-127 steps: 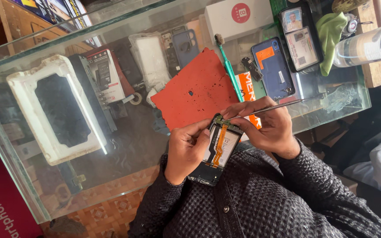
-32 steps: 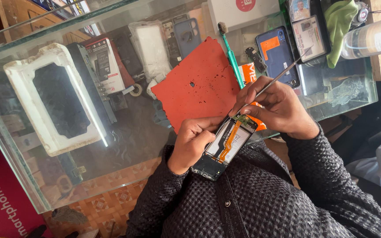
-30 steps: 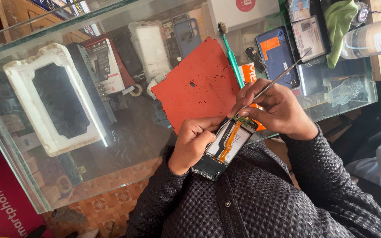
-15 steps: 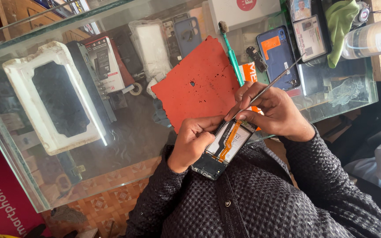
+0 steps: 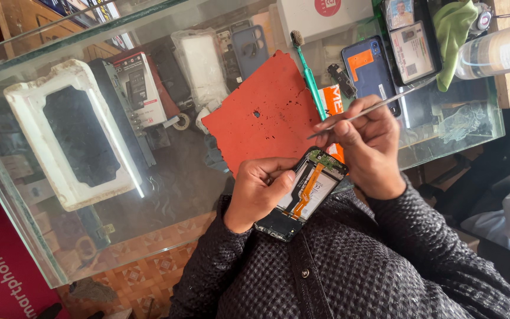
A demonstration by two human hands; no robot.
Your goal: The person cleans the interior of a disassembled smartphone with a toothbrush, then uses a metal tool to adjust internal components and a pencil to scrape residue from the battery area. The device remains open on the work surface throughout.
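Here, over the near edge of a glass-topped display counter (image 5: 166,195), the person's two hands work close together, almost touching. Left hand (image 5: 261,192) wrapped around an opened black smartphone with its back cover off (image 5: 302,195), thumb pressed across the exposed inside, fingers curled beneath. Phone held tilted, top end pointing up and away toward the counter, bottom end toward the dark knitted sweater (image 5: 337,272). Orange flex ribbon (image 5: 308,189) runs lengthwise over the pale battery; green board strip at the phone's top end.

Right hand (image 5: 370,147) closed on a thin silver metal prying tool (image 5: 367,112), pinched between thumb and fingers. Its pointed end sits just above the phone's top edge; whether it touches cannot be told. The long end angles up and right over the glass.

On the counter just beyond the hands: a ragged red-orange rubber work mat (image 5: 267,118) with small dark specks. Along its right edge a green-handled brush (image 5: 308,77). Right of that, a blue phone back with an orange sticker (image 5: 370,74), then a green cloth (image 5: 453,32) and a clear plastic bottle lying on its side (image 5: 497,53). Far left, a white foam packing tray with a dark rectangular recess (image 5: 72,136). Phone cases and boxes show beneath the glass.
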